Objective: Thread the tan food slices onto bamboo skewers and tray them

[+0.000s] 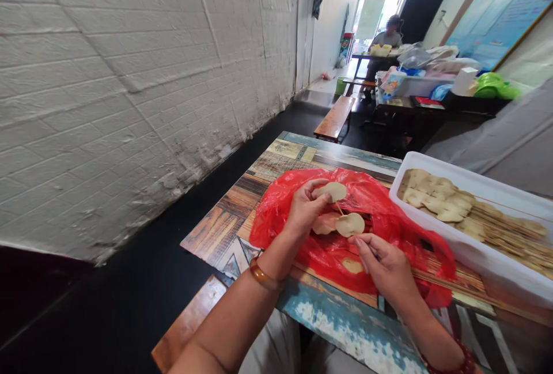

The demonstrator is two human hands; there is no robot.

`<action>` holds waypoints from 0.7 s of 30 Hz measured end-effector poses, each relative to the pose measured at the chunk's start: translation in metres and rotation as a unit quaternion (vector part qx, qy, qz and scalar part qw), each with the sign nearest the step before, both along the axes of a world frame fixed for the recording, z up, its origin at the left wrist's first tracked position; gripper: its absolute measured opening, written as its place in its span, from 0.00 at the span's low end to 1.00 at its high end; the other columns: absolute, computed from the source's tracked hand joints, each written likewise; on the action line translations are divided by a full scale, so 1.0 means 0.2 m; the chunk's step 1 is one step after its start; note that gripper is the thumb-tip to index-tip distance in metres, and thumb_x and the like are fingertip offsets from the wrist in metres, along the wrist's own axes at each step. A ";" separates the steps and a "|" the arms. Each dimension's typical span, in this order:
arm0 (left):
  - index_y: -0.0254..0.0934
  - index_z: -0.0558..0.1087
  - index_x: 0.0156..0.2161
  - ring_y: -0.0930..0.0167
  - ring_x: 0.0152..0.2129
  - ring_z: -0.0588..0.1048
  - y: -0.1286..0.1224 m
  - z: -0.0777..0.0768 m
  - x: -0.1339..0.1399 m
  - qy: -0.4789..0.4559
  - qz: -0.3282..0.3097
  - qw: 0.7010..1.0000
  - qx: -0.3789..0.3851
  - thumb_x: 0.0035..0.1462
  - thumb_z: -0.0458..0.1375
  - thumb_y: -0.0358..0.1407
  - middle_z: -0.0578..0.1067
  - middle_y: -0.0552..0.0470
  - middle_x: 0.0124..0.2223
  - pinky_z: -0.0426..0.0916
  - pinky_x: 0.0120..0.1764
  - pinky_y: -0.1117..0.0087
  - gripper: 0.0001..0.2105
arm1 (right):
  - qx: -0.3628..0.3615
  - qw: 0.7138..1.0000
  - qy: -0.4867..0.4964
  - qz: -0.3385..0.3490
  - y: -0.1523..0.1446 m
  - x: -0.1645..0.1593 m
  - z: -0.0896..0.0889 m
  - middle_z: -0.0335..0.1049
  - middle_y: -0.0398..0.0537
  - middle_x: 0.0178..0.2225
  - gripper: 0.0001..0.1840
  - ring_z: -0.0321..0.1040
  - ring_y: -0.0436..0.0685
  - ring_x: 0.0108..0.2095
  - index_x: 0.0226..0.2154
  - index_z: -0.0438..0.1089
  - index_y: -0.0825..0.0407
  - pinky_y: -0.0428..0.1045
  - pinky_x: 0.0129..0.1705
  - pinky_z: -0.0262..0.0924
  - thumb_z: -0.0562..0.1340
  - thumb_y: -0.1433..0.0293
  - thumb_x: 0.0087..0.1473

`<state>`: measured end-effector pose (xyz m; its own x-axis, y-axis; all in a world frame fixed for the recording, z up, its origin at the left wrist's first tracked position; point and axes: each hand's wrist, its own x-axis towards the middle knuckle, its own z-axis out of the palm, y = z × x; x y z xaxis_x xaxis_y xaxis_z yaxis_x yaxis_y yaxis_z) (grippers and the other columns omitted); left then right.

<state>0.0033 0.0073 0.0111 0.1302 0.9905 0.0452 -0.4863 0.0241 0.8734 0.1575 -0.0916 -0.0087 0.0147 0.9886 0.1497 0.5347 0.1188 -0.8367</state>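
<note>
My left hand [306, 206] pinches a thin, pale round slice [336, 191] between thumb and fingers. Lower right, a second round slice [351, 225] sits on a thin bamboo skewer [340, 208], whose tip reaches toward the first slice. My right hand [386, 264] has its fingers closed at the near end of that slice, where the skewer passes into the grip. Both hands are over a crumpled red plastic bag [276, 204]. More pale slices [324, 224] lie in the bag's opening, partly hidden. What food the slices are I cannot tell.
A white plastic tub [395, 191] at the right holds skewered slices [436, 195] in layers. Bare skewers [453, 286] lie on the patterned table [246, 201]. Beyond are a wooden bench [334, 117], a cluttered table and a seated person [384, 40]. A white brick-patterned wall [129, 103] runs along the left.
</note>
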 end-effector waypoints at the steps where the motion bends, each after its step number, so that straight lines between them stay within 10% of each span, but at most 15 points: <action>1: 0.33 0.71 0.40 0.74 0.26 0.75 0.00 0.00 0.00 0.003 0.001 1.000 0.002 0.41 0.63 0.30 0.77 0.51 0.31 0.68 0.33 0.74 0.17 | -0.001 1.000 0.001 0.000 0.00 0.00 0.00 0.60 0.39 0.16 0.19 0.59 0.49 0.17 0.29 0.70 0.53 0.43 0.20 0.53 0.53 0.57 0.56; 21: 0.32 0.70 0.41 0.73 0.28 0.74 0.00 -0.03 0.02 0.091 0.015 0.994 0.056 0.43 0.61 0.29 0.76 0.51 0.30 0.68 0.35 0.72 0.16 | 0.023 0.999 -0.022 -0.014 0.02 0.00 -0.02 0.66 0.41 0.17 0.19 0.63 0.50 0.19 0.33 0.72 0.55 0.43 0.20 0.54 0.52 0.59 0.57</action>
